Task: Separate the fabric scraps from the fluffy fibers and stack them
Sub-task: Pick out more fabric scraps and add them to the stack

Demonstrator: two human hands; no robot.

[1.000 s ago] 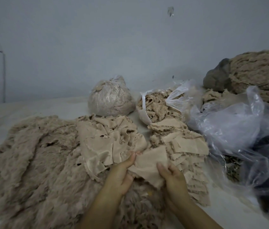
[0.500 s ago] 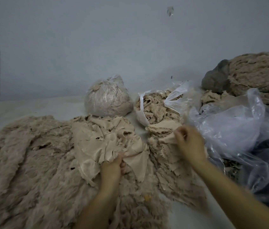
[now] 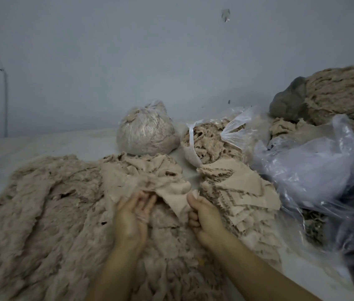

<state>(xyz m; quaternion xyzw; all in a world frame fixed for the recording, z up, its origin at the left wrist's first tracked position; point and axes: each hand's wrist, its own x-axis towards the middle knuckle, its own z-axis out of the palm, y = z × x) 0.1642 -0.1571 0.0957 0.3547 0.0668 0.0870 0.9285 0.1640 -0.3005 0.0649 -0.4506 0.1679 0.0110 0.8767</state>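
Head view: fabric scrap [image 3: 177, 203] pinched in right hand [image 3: 204, 218] fingers, left hand [image 3: 132, 216] fingers spread beside it.

a tied clear bag [image 3: 148, 132] stuffed with pale material sits by the grey wall [image 3: 128, 57]. just right of it stands an open bag [image 3: 209, 142]; further right lie crumpled clear plastic [image 3: 306, 168] and a dark grey lump [image 3: 289, 101].

fluffy fibers [image 3: 41, 213] left, scrap stack [image 3: 241, 192] right
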